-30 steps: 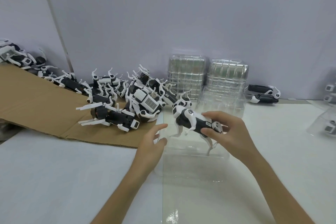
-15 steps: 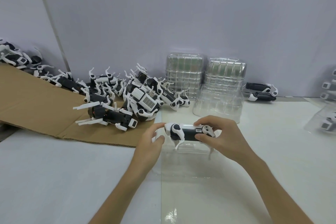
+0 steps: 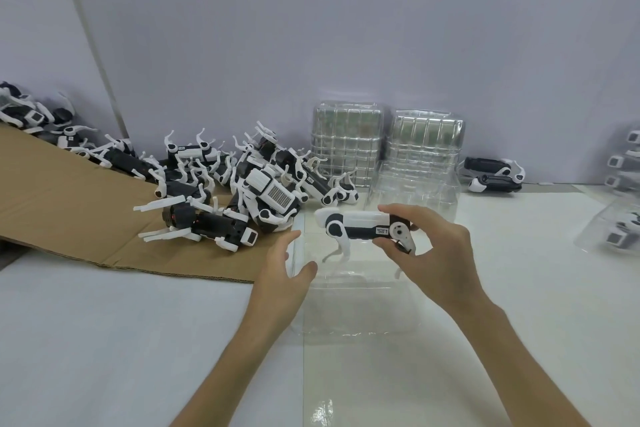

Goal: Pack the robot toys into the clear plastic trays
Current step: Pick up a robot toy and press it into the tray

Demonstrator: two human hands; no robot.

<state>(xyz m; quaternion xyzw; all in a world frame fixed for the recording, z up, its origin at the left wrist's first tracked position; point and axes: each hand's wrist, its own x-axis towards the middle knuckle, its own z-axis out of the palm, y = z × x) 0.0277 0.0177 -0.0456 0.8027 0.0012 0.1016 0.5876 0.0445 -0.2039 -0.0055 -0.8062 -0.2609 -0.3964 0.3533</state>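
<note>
Toy pile (image 3: 239,191) on cardboard (image 3: 69,218), left of tray stacks (image 3: 388,146).

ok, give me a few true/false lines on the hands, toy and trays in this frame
1. The right hand grips the robot toy by one end. True.
2. The left hand also holds the robot toy. False: it is open, off the toy, at the clear tray's left edge.
3. The toy pile lies left of the robot toy. True.
4. The tray stacks stand nearer the camera than the robot toy. False: they stand behind it, by the back wall.
</note>
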